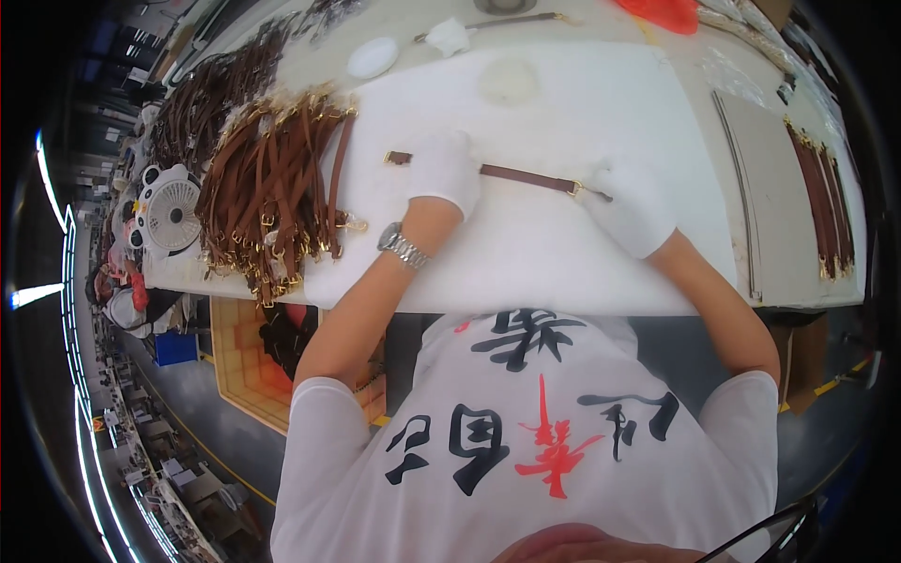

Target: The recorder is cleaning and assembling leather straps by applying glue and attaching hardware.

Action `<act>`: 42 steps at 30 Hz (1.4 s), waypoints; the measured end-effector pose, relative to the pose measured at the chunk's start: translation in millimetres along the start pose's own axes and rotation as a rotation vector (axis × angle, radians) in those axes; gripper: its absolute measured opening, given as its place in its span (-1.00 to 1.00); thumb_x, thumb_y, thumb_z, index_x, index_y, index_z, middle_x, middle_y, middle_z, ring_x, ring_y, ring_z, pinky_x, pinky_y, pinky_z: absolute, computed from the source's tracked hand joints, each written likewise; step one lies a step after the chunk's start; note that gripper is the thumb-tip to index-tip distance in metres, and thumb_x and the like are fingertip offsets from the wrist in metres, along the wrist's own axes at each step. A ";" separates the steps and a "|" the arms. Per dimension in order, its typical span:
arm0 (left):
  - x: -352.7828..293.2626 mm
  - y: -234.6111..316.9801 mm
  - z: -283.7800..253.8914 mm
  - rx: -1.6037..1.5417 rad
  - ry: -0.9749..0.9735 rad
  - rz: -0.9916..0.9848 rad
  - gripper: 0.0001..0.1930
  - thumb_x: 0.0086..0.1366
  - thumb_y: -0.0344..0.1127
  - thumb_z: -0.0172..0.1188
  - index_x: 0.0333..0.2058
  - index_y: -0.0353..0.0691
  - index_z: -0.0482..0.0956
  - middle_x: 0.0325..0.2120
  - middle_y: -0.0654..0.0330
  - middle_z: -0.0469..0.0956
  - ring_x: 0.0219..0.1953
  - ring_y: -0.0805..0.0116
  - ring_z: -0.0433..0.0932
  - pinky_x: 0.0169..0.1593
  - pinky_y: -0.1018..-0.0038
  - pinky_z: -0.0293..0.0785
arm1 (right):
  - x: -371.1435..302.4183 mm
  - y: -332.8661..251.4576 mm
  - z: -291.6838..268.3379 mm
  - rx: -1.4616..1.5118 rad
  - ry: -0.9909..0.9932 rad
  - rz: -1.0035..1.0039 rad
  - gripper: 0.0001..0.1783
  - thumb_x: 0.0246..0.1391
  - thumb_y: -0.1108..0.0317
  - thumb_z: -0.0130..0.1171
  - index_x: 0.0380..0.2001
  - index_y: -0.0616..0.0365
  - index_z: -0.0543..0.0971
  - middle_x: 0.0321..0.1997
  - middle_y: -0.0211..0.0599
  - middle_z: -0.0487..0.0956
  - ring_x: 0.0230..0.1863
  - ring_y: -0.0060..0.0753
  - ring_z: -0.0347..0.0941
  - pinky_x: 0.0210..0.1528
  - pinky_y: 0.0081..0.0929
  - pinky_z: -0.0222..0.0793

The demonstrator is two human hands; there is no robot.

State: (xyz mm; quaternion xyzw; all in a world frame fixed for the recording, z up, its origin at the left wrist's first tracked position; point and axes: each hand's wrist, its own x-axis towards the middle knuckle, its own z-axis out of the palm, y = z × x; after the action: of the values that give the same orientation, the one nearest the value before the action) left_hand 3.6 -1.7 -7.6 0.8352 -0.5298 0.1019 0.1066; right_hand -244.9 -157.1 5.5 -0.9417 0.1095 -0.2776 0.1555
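A narrow brown leather strap [527, 177] with gold-coloured metal fittings lies across the white work surface [526, 253]. My left hand [445, 171], in a white glove, is closed over its middle, and a gold buckle end [392, 158] sticks out on the left. At the strap's right end, my gloved right hand [634, 208] is closed by the gold fitting [577, 188]. A short dark tip shows beside those fingers; its kind is unclear. White fabric hides most of the fingertips. A metal-band watch [405, 246] is on my left wrist.
Left of my hands lies a big heap of brown straps [272, 188] with gold buckles, beside a white fan [172, 208]. Several finished-looking straps [824, 202] lie at the far right. A white round lid-like disc [373, 58] and crumpled white cloth [448, 37] are at the back.
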 end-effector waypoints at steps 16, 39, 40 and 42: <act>72.9 -59.3 -33.9 -0.637 -0.164 0.013 -0.84 0.36 -0.35 0.23 -0.17 -0.24 0.72 -0.38 -0.01 0.70 -0.23 0.25 0.74 -0.10 0.30 0.62 | 26.7 3.3 -31.1 0.225 -0.134 0.208 -0.39 0.11 0.16 0.51 0.19 0.19 0.64 0.13 0.10 0.66 0.15 0.14 0.59 0.23 -0.14 0.50; 145.8 -21.5 12.6 -0.232 -0.093 0.117 -0.78 0.34 -0.26 0.27 -0.10 -0.19 0.73 -0.17 -0.12 0.71 -0.10 -0.17 0.69 0.00 0.12 0.60 | 148.1 65.1 88.2 0.020 -0.104 0.192 0.15 -0.02 -0.28 0.51 0.51 0.13 0.35 0.42 -0.02 0.53 0.46 0.03 0.39 0.53 -0.10 0.21; 145.5 -19.4 11.3 -0.230 -0.097 0.115 -0.78 0.34 -0.26 0.27 -0.10 -0.19 0.73 -0.17 -0.12 0.71 -0.10 -0.17 0.69 0.00 0.12 0.60 | 146.8 64.2 86.7 0.019 -0.120 0.221 0.14 -0.02 -0.27 0.51 0.50 0.13 0.35 0.42 -0.01 0.53 0.46 0.02 0.39 0.53 -0.10 0.22; 144.8 -16.8 7.2 -0.397 -0.006 0.059 -0.78 0.34 -0.27 0.28 -0.13 -0.23 0.73 -0.16 -0.14 0.70 -0.10 -0.19 0.68 0.01 0.14 0.60 | 149.1 65.3 81.6 0.036 -0.128 0.228 0.13 -0.01 -0.26 0.51 0.50 0.14 0.36 0.42 0.00 0.53 0.45 0.03 0.41 0.52 -0.10 0.24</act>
State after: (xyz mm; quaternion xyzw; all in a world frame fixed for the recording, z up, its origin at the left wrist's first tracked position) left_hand 79.8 -121.8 25.4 0.7823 -0.5640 -0.0037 0.2646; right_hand -84.7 -242.3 -9.8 -0.9359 0.2010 -0.1995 0.2094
